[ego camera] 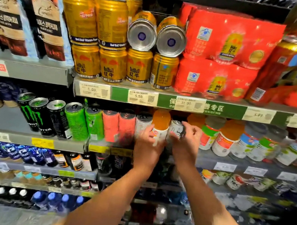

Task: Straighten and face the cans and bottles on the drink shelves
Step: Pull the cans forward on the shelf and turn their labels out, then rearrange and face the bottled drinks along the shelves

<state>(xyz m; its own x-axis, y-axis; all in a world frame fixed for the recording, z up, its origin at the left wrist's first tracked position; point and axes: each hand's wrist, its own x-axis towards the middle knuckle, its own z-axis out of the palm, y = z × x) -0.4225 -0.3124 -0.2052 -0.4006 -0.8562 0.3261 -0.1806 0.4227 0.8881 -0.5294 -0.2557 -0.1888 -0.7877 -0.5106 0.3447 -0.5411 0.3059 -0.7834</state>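
This is a shop. Long grey shelves (21,137) are full of drinks set in rows. Gold cans (112,63) stand in stacks up high, next to red packs (223,46) of the same drink. Black and green cans (54,116) sit lower on the left. Small price tags (94,90) with numbers run along the shelf edges.

Gold cans (107,27): glossy metal, two lying with bare silver bases (141,36). Red multipacks (232,40): shiny plastic wrap. Orange bottle (160,124): smooth plastic, paper-look label. White can (176,129): matt-looking metal. Shelf edge (21,138): grey, matt. Price tags (94,90): paper.
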